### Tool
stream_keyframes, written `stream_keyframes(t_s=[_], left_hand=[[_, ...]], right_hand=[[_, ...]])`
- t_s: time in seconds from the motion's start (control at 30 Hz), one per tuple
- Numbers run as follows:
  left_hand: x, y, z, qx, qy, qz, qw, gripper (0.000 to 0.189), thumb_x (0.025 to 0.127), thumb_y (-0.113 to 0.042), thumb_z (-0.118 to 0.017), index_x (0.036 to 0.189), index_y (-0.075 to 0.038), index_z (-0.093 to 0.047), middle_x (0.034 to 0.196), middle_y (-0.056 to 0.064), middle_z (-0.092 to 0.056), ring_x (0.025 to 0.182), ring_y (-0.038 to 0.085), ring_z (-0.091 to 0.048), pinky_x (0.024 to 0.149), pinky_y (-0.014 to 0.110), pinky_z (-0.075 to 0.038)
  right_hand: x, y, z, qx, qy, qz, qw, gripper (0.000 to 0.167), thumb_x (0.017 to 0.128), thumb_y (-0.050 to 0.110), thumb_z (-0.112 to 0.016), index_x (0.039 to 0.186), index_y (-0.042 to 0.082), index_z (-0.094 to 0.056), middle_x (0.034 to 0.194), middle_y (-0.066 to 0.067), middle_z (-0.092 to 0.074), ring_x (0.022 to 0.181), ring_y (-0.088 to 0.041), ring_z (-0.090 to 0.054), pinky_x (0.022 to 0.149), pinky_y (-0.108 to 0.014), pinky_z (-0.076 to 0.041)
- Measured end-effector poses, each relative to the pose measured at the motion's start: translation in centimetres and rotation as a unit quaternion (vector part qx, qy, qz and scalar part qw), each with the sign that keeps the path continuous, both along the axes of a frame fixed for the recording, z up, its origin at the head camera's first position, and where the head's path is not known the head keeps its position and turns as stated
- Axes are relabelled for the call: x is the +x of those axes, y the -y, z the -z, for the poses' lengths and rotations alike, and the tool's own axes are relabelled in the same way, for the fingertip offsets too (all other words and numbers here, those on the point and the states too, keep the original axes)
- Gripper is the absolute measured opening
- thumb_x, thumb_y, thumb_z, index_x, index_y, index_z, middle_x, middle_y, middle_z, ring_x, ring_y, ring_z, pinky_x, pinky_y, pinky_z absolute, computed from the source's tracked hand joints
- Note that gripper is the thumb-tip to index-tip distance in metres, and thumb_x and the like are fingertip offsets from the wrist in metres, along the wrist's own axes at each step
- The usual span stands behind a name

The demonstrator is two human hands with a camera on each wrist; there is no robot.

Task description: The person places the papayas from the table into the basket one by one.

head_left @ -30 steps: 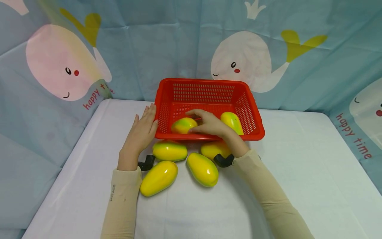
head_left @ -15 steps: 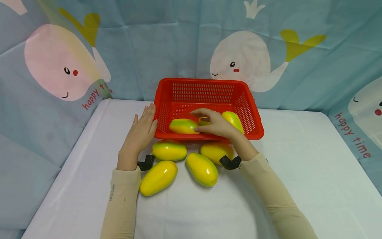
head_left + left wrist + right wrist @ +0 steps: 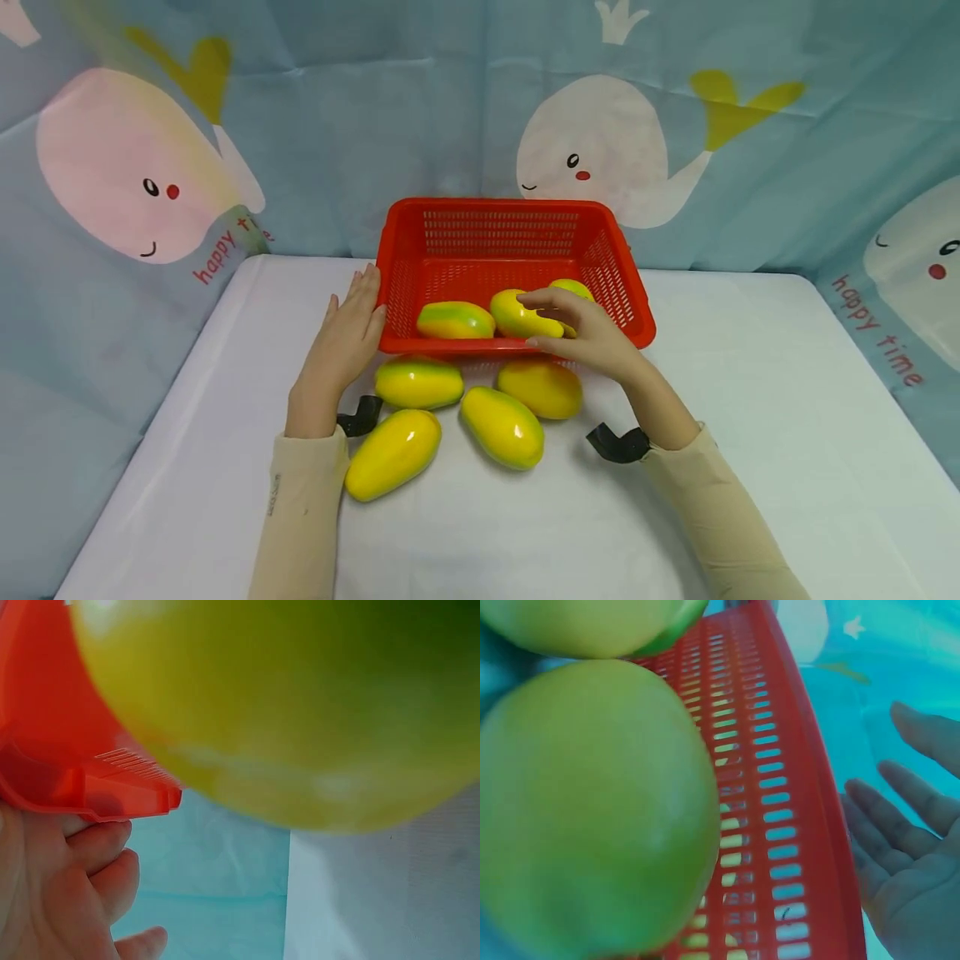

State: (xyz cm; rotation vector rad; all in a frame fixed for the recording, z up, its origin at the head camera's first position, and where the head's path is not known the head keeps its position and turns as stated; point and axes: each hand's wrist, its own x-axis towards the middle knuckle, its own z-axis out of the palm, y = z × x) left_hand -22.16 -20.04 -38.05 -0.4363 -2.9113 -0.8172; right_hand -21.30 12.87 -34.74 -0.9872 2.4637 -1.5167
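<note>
Touching red plastic basket [image 3: 450, 345] with straight-fingered left grip [image 3: 341, 342]; hovering over near rim with right grip [image 3: 588, 333], wide, holding nothing.
Inside basket, partly under right grip's fingers: nearest mango [image 3: 513, 312], contact unclear. Farther left of right grip: second mango [image 3: 455, 321]. Just behind right grip, partly hidden: third mango [image 3: 572, 288]. On table [image 3: 480, 542], nearer the person than both grips: four more mangoes [image 3: 420, 383].
</note>
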Motion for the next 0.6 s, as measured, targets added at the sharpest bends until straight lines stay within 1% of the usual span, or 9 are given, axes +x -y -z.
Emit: stream_keyframes(t_s=[0.13,0.23,0.3,0.37,0.47,0.53,0.6], left_hand=[[0.2,0.0,0.1,0.006,0.000,0.001,1.0000,0.057,0.102,-0.023,-0.032,0.151,-0.002,-0.011,0.157,0.012,-0.010,0.143,0.028,-0.008,0.110,0.060,-0.005],[0.6,0.3,0.4,0.011,0.003,-0.003,0.9999,0.057,0.102,-0.024,-0.032,0.151,-0.003,-0.011,0.157,0.011,-0.010,0.143,0.029,-0.008,0.110,0.059,-0.004],[0.7,0.4,0.5,0.015,0.001,-0.006,0.9999,0.057,0.102,-0.024,-0.032,0.151,-0.003,-0.012,0.157,0.011,-0.010,0.143,0.029,-0.008,0.110,0.059,-0.004],[0.8,0.4,0.5,0.020,-0.002,-0.006,0.9998,0.057,0.102,-0.025,-0.031,0.151,-0.004,-0.012,0.157,0.010,-0.011,0.143,0.029,-0.009,0.110,0.060,-0.004],[0.6,0.3,0.5,0.026,-0.005,-0.001,0.9997,0.057,0.102,-0.026,-0.031,0.151,-0.004,-0.012,0.157,0.010,-0.010,0.143,0.029,-0.009,0.110,0.060,-0.005],[0.4,0.2,0.5,0.026,-0.007,0.001,0.9996,0.057,0.102,-0.026,-0.031,0.151,-0.005,-0.011,0.157,0.010,-0.011,0.143,0.029,-0.009,0.110,0.060,-0.005],[0.2,0.1,0.5,0.026,-0.009,0.003,0.9996,0.057,0.102,-0.026,-0.031,0.151,-0.005,-0.011,0.157,0.010,-0.011,0.143,0.029,-0.009,0.110,0.060,-0.006]], right_hand=[[1.6,-1.6,0.6,-0.011,-0.040,-0.008,0.9991,0.046,0.081,-0.003,-0.069,0.125,-0.001,-0.055,0.126,-0.015,-0.057,0.117,-0.032,-0.051,0.099,-0.042,-0.042],[2.7,-2.5,1.1,-0.012,-0.058,-0.019,0.9981,0.047,0.081,-0.004,-0.069,0.125,-0.001,-0.055,0.126,-0.012,-0.057,0.118,-0.027,-0.051,0.099,-0.041,-0.042],[3.3,-3.0,1.3,-0.014,-0.066,-0.022,0.9974,0.047,0.080,-0.005,-0.070,0.124,-0.003,-0.055,0.126,-0.013,-0.057,0.120,-0.022,-0.051,0.100,-0.038,-0.042],[3.8,-3.6,1.5,-0.017,-0.073,-0.024,0.9969,0.046,0.079,-0.006,-0.070,0.123,-0.005,-0.055,0.125,-0.015,-0.057,0.120,-0.019,-0.050,0.100,-0.034,-0.041],[4.4,-4.4,1.8,-0.019,-0.074,-0.021,0.9968,0.047,0.078,-0.009,-0.069,0.122,-0.008,-0.054,0.123,-0.020,-0.057,0.119,-0.019,-0.050,0.101,-0.031,-0.040],[4.7,-4.9,2.0,-0.017,-0.070,-0.018,0.9972,0.047,0.079,-0.008,-0.069,0.123,-0.006,-0.054,0.123,-0.020,-0.057,0.119,-0.020,-0.050,0.102,-0.032,-0.040],[4.9,-5.2,2.1,-0.012,-0.064,-0.016,0.9977,0.046,0.080,-0.007,-0.068,0.124,-0.003,-0.055,0.124,-0.017,-0.058,0.119,-0.020,-0.050,0.102,-0.032,-0.039]])
